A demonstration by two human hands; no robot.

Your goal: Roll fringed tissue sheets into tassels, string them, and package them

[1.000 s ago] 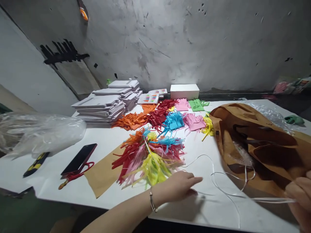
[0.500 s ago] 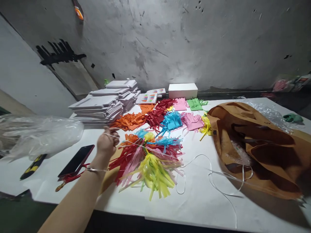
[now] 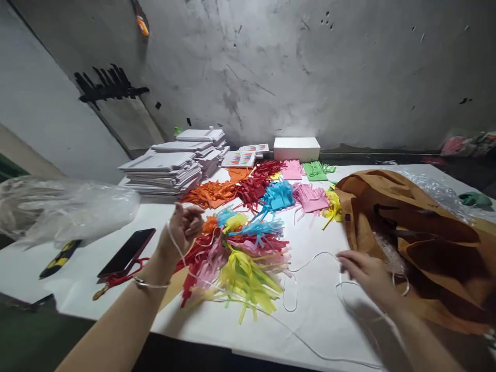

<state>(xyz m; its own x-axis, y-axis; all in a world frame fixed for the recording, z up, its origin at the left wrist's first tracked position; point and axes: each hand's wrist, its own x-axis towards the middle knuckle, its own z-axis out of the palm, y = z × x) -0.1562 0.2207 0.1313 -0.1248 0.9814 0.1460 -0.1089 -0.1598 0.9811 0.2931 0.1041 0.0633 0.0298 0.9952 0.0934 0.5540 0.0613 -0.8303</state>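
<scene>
My left hand (image 3: 186, 225) is closed, fingers curled, with a thin white string (image 3: 304, 338) running out of it and across its wrist. Just right of it lies a bunch of fringed tissue tassels (image 3: 248, 276) in yellow, pink, red, orange and blue. The string passes over and below the bunch, then trails toward the table's front edge. On the right, my right hand (image 3: 364, 271) has its fingertips pinched at a loop of the same string, in front of the brown fabric bag (image 3: 391, 194). The exact grip is slightly blurred.
Folded fringe packs, such as a blue one (image 3: 279, 195) and a pink one (image 3: 312, 199), lie behind the tassels. White stacks (image 3: 160, 163), a white box (image 3: 296, 149), a phone (image 3: 127, 253), a yellow-black cutter (image 3: 60, 259) and a plastic bag (image 3: 77, 206) surround them.
My right hand has come into view from the right and taken the string. The string at my left hand has gone from taut across the tassels to slack, hanging lower.
</scene>
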